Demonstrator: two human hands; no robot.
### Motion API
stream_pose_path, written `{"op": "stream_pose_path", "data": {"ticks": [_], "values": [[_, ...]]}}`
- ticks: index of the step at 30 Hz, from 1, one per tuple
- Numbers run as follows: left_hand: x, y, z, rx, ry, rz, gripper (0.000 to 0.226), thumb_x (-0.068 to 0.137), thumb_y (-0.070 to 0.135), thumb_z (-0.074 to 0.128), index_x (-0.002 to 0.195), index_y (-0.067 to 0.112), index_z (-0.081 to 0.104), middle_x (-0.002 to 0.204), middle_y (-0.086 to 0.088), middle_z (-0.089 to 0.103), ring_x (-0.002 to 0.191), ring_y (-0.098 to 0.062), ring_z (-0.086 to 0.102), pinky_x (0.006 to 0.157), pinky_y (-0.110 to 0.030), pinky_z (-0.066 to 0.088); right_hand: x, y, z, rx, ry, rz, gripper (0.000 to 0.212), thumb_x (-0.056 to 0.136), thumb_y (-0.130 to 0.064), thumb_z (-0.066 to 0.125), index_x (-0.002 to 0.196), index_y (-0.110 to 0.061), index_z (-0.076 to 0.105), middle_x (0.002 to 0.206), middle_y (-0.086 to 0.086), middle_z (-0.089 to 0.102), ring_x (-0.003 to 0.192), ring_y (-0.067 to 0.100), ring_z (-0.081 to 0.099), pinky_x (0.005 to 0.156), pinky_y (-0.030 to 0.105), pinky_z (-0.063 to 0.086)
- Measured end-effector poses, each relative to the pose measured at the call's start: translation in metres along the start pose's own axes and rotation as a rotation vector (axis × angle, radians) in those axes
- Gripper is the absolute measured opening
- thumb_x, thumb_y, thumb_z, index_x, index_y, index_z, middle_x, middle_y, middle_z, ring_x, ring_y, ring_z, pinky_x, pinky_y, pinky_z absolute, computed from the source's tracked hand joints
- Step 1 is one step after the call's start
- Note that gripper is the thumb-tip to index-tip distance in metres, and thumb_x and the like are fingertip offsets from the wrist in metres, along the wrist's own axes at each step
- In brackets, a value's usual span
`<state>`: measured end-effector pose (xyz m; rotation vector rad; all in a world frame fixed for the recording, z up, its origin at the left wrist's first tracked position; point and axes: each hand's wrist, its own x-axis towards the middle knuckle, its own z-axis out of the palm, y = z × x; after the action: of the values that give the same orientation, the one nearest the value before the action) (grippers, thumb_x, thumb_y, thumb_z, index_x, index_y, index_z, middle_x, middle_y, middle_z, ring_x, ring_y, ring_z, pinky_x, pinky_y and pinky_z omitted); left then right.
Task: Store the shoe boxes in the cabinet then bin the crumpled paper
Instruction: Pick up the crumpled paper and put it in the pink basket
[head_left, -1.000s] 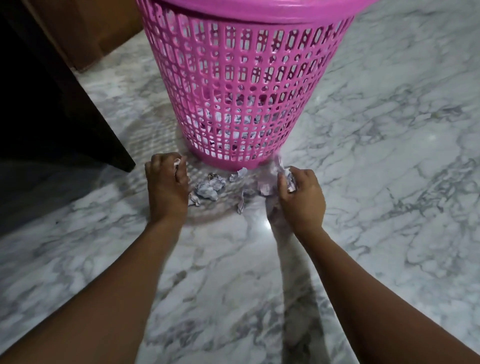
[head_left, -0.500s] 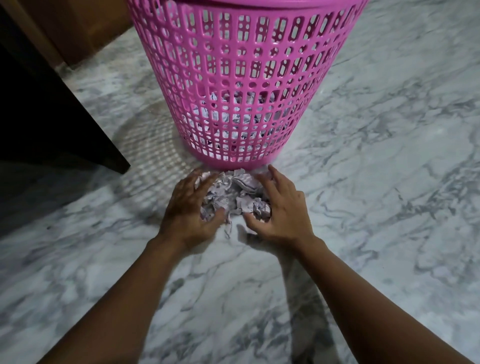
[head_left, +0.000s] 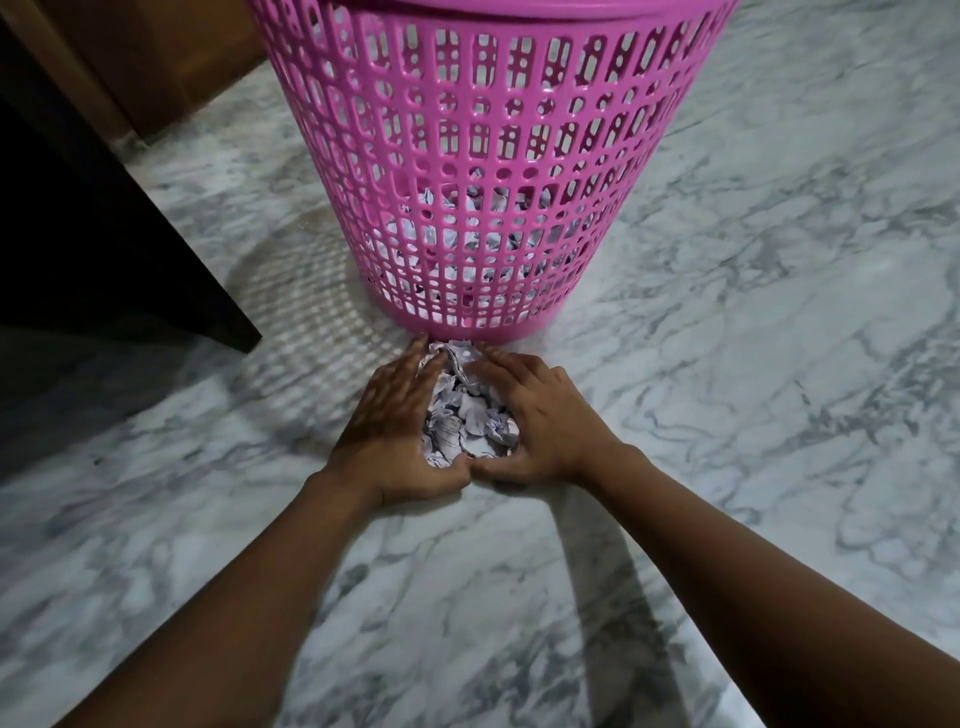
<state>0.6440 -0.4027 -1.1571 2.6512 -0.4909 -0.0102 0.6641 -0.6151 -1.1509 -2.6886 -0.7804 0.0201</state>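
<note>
- Scooping looks like the step in hand; the left hand (head_left: 387, 431) and the right hand (head_left: 540, 421) sit low in the middle of the frame, one on each side of the crumpled paper (head_left: 467, 415)
- both hands are spread, with fingers fairly straight and pushed against the heap, not pinching it; the thumb tips meet on the near side, so the two hands make a ring round the paper
- the heap lies on the marble floor (head_left: 753, 364), right at the foot of the pink bin (head_left: 493, 156); whether it touches the bin I cannot tell
- more white paper (head_left: 470, 244) shows through the holes low in the bin, so I think some is binned already
- the paper looks very light and soft; it will squash and not break; but it is many small loose bits, so some could slip out between the hands
- I think the best hold is a squeeze from both sides with the fingers slid under the heap; then it must go up over the bin's rim, which is high at the top of the frame
- a dark piece of furniture (head_left: 78, 234) stands at the left; no shoe boxes show
</note>
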Motion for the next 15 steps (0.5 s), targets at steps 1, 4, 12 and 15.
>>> {"op": "stream_pose_path", "data": {"ticks": [1,4,12,15], "values": [[0.001,-0.001,0.0,0.003,-0.008,0.003,0.113,0.058,0.068,0.055,0.154,0.017,0.023,0.164,-0.004,0.011,0.15,-0.014,0.009,0.119,-0.028,0.005,0.001,0.001,0.0,0.0,-0.005,-0.002,0.103,0.065,-0.084,0.05,0.149,-0.025,0.037,0.158,-0.001,0.033,0.136,0.024,0.039,0.097,0.041,0.04],[0.004,-0.003,-0.002,-0.007,0.001,0.037,0.102,0.061,0.064,0.056,0.148,0.014,0.036,0.16,-0.006,0.025,0.145,-0.024,0.026,0.119,-0.043,0.02,0.002,0.002,0.003,0.002,-0.008,0.004,0.106,0.066,-0.085,0.052,0.151,-0.025,0.033,0.161,-0.003,0.029,0.135,0.024,0.038,0.098,0.042,0.04],[0.008,0.006,-0.002,0.0,0.059,0.093,0.082,0.059,0.049,0.055,0.13,0.008,0.053,0.136,-0.011,0.055,0.123,-0.029,0.048,0.105,-0.037,0.031,0.008,0.001,0.005,0.046,0.018,-0.005,0.112,0.061,-0.082,0.055,0.151,-0.02,0.034,0.148,0.0,0.047,0.125,0.027,0.046,0.092,0.044,0.043],[0.006,0.008,-0.002,-0.02,0.051,0.078,0.083,0.058,0.048,0.056,0.13,0.008,0.05,0.132,-0.01,0.055,0.121,-0.028,0.047,0.104,-0.037,0.031,0.011,0.001,0.006,0.064,0.014,0.019,0.113,0.061,-0.082,0.055,0.15,-0.017,0.034,0.138,0.004,0.053,0.122,0.028,0.047,0.089,0.046,0.045]]}}
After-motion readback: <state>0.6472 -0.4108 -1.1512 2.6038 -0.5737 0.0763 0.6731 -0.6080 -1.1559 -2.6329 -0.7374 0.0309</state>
